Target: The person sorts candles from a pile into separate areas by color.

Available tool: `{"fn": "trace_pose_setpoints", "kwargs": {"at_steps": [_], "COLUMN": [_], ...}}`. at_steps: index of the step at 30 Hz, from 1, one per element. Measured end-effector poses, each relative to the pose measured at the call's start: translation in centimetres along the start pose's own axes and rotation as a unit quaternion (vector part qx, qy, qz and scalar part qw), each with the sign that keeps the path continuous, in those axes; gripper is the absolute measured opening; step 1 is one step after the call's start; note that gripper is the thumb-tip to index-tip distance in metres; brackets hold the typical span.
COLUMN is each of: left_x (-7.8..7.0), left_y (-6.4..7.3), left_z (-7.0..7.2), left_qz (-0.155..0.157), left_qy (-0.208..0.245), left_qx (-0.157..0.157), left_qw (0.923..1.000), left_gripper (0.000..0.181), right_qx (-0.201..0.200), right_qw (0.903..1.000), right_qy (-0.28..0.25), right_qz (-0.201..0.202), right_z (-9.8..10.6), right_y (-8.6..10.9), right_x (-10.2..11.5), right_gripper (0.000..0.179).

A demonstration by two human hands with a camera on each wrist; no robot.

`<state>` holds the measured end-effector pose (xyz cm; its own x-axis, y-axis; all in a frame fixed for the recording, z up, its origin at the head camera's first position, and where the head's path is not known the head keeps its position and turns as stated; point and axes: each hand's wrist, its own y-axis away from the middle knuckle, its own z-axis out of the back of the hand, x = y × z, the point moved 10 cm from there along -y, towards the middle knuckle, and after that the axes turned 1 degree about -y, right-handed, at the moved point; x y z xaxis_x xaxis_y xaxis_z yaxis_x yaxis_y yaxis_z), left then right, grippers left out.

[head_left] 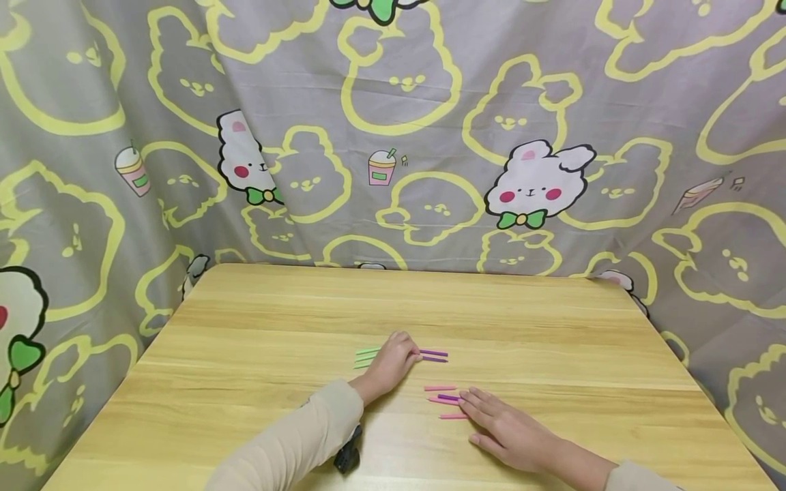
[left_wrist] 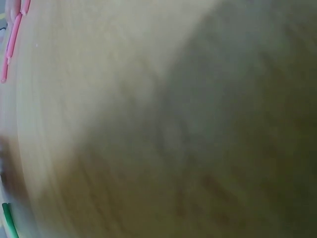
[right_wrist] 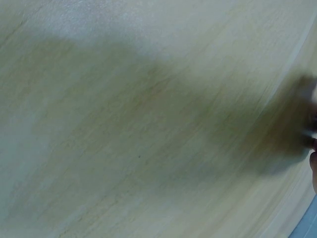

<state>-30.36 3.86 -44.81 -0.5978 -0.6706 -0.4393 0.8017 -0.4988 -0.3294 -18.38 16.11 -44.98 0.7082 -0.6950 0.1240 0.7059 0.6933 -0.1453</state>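
Note:
My left hand (head_left: pixel 391 360) is over the middle of the table, its curled fingers and thumb pinching the near end of a thin purple stick (head_left: pixel 434 359). Another purple stick (head_left: pixel 433 352) lies just beyond it. Left of this hand, several thin green sticks (head_left: pixel 367 359) lie side by side, partly covered by it. My right hand (head_left: pixel 506 431) rests palm down, fingers extended, their tips at a purple stick (head_left: pixel 447 397) and pink sticks (head_left: pixel 453 417). In the left wrist view, pink sticks (left_wrist: pixel 15 35) and one green stick (left_wrist: pixel 9 219) show at the left edge.
The wooden table (head_left: pixel 540 327) has rounded back corners and meets a patterned grey curtain (head_left: pixel 424 204) behind and at the sides. A small black object (head_left: pixel 347 455) shows beneath the left forearm. Both wrist views show mostly blurred, shadowed tabletop.

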Motion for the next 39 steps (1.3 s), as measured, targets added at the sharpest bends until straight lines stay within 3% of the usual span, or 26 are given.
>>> {"fn": "trace_pose_setpoints", "kwargs": {"at_steps": [14, 25, 32, 39], "left_x": [-0.2, -2.3, -3.4, -4.8], "left_y": [0.3, 1.7, 2.9, 4.9], "left_z": [-0.3, 1.4, 0.9, 0.2], "left_qz": [-0.005, -0.078, -0.111, -0.162], "left_qy": [-0.006, -0.034, -0.061, -0.099], "left_qx": [0.006, -0.049, -0.003, 0.065], "left_qw": [0.9999, 0.9951, 0.9919, 0.9797], "left_gripper": [0.015, 0.019, 0.029, 0.040], "right_qx": [0.005, 0.009, 0.008, 0.011], "right_qw": [1.0000, 0.9999, 1.0000, 0.9999], "right_qy": [-0.004, -0.004, -0.004, -0.004], "right_qz": [0.001, -0.004, 0.000, 0.000], "right_z": [0.0, 0.0, 0.0, 0.0], "right_y": [0.0, 0.0, -0.1, 0.0], "right_x": [0.1, 0.0, 0.0, 0.0], "right_gripper": [0.049, 0.049, 0.049, 0.049]}}
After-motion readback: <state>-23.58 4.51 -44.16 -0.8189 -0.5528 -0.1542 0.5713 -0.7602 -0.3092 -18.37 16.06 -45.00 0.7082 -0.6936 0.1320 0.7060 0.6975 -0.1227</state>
